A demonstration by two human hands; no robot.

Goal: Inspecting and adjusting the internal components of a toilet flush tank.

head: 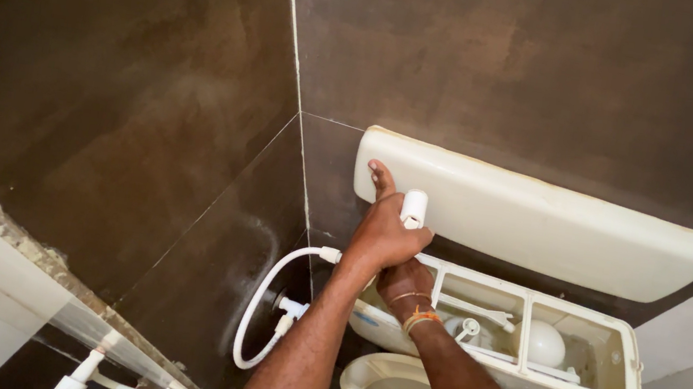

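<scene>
The left hand [384, 231] is gripping a white tube [413, 208] that is standing upright at the left end of the open toilet tank [609, 385], its index finger pointing up against the tank lid [541, 222]. The right hand [405, 282] is reaching into the tank under the left; whether it is open or closed is hidden. The lid is leaning against the dark wall [518, 65] above the tank.

Dim overall — the dark brown wall tiles [154, 86] swallow most of the light and show only faint, smeary sheen. The cream cistern lid [541, 222] and open cistern [542, 348] are brightest, evenly lit without harsh glare. Focus is sharp at centre; straight lines bow outward at the edges — wide-angle distortion.
</scene>
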